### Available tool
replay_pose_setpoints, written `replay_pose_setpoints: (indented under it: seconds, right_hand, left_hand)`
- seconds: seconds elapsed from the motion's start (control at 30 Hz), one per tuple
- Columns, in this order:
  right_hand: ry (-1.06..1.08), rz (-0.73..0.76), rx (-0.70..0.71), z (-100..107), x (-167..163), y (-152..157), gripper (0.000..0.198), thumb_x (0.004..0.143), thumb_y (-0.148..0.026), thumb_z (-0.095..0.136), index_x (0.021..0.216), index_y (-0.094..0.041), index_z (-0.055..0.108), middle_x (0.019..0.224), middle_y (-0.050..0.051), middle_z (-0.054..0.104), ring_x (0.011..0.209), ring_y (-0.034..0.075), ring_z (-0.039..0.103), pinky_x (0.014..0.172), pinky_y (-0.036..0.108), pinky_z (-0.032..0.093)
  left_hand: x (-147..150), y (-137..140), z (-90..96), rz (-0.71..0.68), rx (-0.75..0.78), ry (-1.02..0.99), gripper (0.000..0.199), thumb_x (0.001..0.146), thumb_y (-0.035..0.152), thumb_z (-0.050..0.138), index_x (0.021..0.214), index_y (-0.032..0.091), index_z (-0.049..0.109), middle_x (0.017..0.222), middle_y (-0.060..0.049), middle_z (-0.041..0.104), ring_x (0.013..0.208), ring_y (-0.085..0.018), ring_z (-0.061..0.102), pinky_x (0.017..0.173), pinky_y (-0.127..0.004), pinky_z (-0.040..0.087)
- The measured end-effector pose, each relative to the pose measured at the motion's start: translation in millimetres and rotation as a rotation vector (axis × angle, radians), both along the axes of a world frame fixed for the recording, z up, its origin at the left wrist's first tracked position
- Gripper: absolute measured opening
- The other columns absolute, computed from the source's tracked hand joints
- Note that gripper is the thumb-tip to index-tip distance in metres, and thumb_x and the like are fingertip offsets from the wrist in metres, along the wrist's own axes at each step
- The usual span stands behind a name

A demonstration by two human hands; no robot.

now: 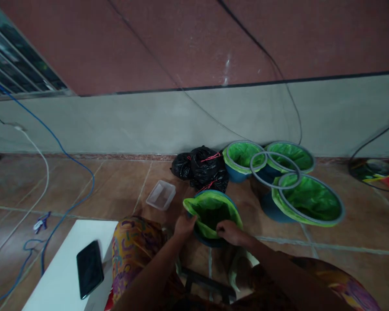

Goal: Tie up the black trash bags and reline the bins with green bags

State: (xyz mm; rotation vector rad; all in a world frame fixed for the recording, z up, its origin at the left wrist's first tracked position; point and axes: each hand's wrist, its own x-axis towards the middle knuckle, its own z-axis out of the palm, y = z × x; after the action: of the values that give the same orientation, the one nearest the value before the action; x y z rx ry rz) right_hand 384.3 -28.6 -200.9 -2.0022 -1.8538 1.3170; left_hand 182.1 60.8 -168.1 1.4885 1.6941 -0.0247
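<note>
A blue bin [210, 243] stands on the tiled floor in front of me, a light green bin liner [210, 203] spread inside it and folded over part of its rim. At the bin's left side, my left hand [184, 226] is closed on the edge of the liner, which is pulled up there. My right hand [229, 232] has its fingers curled on the liner at the near right rim. The insides of both hands are partly hidden. No grey ring sits on this bin.
Three lined bins [236, 173] with grey rims stand right, a loose grey ring [280, 188] lying across them. Black tied bags [209, 166] and a clear plastic tub [161, 195] are left. A phone [90, 268] lies on a white surface [61, 259]. A blue cable [79, 162] crosses the floor.
</note>
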Motion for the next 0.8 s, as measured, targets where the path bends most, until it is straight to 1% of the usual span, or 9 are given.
replay_pose_setpoints:
  seconds: [0.03,0.1,0.17,0.27,0.37,0.47,0.53,0.6,0.8]
  right_hand:
    - [0.034,-0.014,0.014,1,-2,-1,0.022,0.074,-0.016,0.055,0.083,-0.016,0.075,0.083,0.005,0.073,0.078,0.016,0.063,0.069,0.024,0.040]
    - [0.130,-0.017,0.019,4,-5,-2,0.022,0.074,-0.017,0.056,0.083,-0.015,0.076,0.079,0.004,0.072,0.074,0.015,0.062,0.067,0.023,0.041]
    - [0.221,0.018,-0.010,5,-6,-5,0.022,0.072,-0.017,0.057,0.083,-0.015,0.076,0.075,0.002,0.072,0.071,0.014,0.061,0.064,0.022,0.040]
    - [0.262,0.113,-0.073,3,-3,-9,0.022,0.069,-0.016,0.058,0.080,-0.015,0.077,0.072,0.001,0.071,0.068,0.014,0.060,0.061,0.021,0.040]
    - [0.245,0.181,-0.152,0,3,-10,0.024,0.067,-0.018,0.060,0.083,-0.016,0.078,0.075,0.001,0.073,0.068,0.014,0.061,0.059,0.021,0.039]
    - [0.211,0.220,-0.191,0,8,-8,0.028,0.066,-0.019,0.060,0.088,-0.018,0.079,0.078,0.001,0.074,0.068,0.014,0.061,0.058,0.021,0.039]
    - [0.177,0.251,-0.195,1,11,-4,0.029,0.067,-0.019,0.059,0.088,-0.020,0.079,0.078,0.001,0.074,0.067,0.014,0.062,0.057,0.021,0.038]
    - [0.118,0.276,-0.196,2,12,1,0.029,0.068,-0.018,0.058,0.086,-0.020,0.079,0.077,0.002,0.074,0.067,0.015,0.063,0.056,0.022,0.038]
    - [-0.009,0.235,-0.143,7,1,3,0.025,0.068,-0.019,0.062,0.088,-0.019,0.078,0.088,0.006,0.075,0.081,0.020,0.066,0.065,0.024,0.040]
  left_hand:
    - [3,-14,-3.0,0.035,-0.128,-0.060,0.040,0.086,0.050,0.056,0.070,0.014,0.064,0.067,-0.009,0.067,0.077,-0.022,0.069,0.067,-0.027,0.049]
    - [13,-33,-10.7,0.229,-0.346,-0.212,0.047,0.088,0.057,0.047,0.073,0.016,0.062,0.064,-0.007,0.066,0.067,-0.021,0.068,0.060,-0.028,0.051]
    - [24,-40,-18.9,0.348,-0.429,-0.276,0.042,0.088,0.054,0.048,0.075,0.016,0.061,0.062,-0.006,0.065,0.060,-0.019,0.066,0.056,-0.029,0.052]
    - [35,-35,-29.0,0.333,-0.342,-0.212,0.023,0.082,0.032,0.061,0.066,0.016,0.059,0.054,-0.002,0.060,0.054,-0.016,0.063,0.054,-0.026,0.050]
    - [31,-26,-34.5,0.279,-0.279,-0.159,0.022,0.076,0.019,0.062,0.055,0.016,0.056,0.048,-0.001,0.056,0.054,-0.016,0.062,0.052,-0.023,0.046]
    - [15,-22,-35.7,0.210,-0.149,-0.129,0.019,0.075,0.017,0.063,0.057,0.016,0.058,0.053,-0.002,0.060,0.061,-0.016,0.064,0.053,-0.021,0.043]
    - [3,-24,-35.2,0.159,-0.017,-0.128,0.013,0.075,0.016,0.064,0.062,0.015,0.062,0.060,-0.003,0.065,0.066,-0.016,0.065,0.055,-0.020,0.043]
    - [-6,-28,-34.9,0.147,0.062,-0.116,0.009,0.075,0.018,0.065,0.067,0.015,0.064,0.067,-0.003,0.068,0.068,-0.015,0.064,0.056,-0.020,0.044]
    - [-13,-43,-38.5,0.153,0.050,0.049,0.008,0.075,0.017,0.065,0.069,0.013,0.065,0.072,-0.005,0.069,0.070,-0.015,0.064,0.057,-0.022,0.041]
